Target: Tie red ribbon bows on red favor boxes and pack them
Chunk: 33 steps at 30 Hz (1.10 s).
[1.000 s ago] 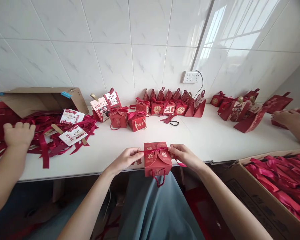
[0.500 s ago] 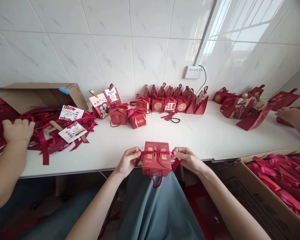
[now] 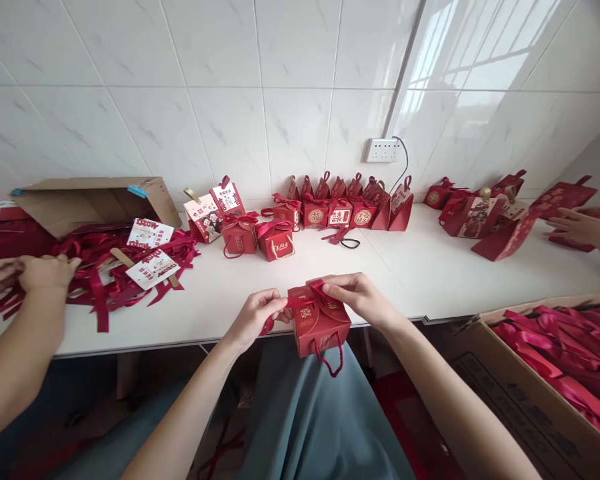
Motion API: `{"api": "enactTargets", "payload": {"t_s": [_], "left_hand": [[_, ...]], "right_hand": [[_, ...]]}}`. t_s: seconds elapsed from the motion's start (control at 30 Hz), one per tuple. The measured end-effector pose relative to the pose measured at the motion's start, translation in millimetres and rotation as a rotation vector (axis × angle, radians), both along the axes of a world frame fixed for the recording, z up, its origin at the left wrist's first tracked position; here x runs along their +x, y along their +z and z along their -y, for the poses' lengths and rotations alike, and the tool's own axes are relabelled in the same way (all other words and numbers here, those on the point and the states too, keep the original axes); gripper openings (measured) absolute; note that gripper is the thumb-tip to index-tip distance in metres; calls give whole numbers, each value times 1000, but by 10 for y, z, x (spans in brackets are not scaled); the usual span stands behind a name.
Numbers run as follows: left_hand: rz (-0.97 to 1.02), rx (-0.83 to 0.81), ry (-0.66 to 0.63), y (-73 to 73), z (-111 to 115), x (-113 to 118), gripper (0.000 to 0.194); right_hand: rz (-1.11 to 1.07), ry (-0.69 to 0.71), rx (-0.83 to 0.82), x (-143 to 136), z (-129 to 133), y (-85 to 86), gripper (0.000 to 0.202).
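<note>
A red gift box [image 3: 323, 328] with gold characters and a dark red rope handle [image 3: 330, 363] sits near the table's front edge, above my lap. Across its top runs a red ribbon [image 3: 303, 297]. My left hand [image 3: 263, 317] pinches one end of the ribbon at the box's left side. Over the right part of the lid, my right hand [image 3: 355, 297] has its fingers closed on the ribbon, where a loop shows near the fingertips. My right hand covers part of the lid.
Finished-looking red boxes [image 3: 280, 240] stand along the wall. At left, another person's hands [image 3: 45, 270] touch a pile of ribbons [image 3: 100, 287] by a cardboard box [image 3: 100, 200]. Another hand [image 3: 575, 225] is at far right. A carton [image 3: 505, 383] of red items stands at lower right.
My right hand has moved left over the lid, bringing its ribbon end across. The box has turned slightly. At left, a second hand of the other person has come into view.
</note>
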<state>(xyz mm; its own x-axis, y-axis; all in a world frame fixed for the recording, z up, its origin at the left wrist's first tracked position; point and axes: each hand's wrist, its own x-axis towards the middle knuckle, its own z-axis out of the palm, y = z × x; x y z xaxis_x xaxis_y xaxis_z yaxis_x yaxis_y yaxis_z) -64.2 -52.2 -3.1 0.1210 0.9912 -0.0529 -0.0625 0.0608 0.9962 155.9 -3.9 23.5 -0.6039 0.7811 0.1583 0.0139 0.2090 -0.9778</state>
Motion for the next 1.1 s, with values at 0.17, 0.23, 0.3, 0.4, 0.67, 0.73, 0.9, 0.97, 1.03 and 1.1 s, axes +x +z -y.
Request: {"api": "enactTargets", "payload": {"t_s": [0.17,0.23,0.3,0.4,0.67,0.73,0.9,0.97,1.03,1.1], "left_hand": [[-74,30,27,59,-39,-28,35],[-209,62,12,131,-17,-60,35],[-393,129,2,233,31,-87,26],[-681,225,-43,394,112,-104,27],[-1067,549,-95,559,107,-77,19],[-1123,615,-101,578,84,-61,22],[-1154,669,-148,660,86,6,19],[-1167,561,-119,683,96,15,25],[-1212,421,-65,693,92,4,27],[-1256,331,-47,699,74,-15,29]], "right_hand": [[-7,-173,100,-243,-20,-87,29],[-14,-229,138,-283,-19,-129,24],[-8,-262,169,-298,-16,-165,23],[8,-293,224,-299,-14,-204,24],[-28,-310,190,-358,9,-280,12],[-87,-317,148,-374,17,-299,11],[-107,-325,152,-389,27,-322,18],[-103,-325,157,-390,31,-320,17],[-103,-329,156,-391,35,-314,15],[-96,-333,151,-393,37,-307,15]]}}
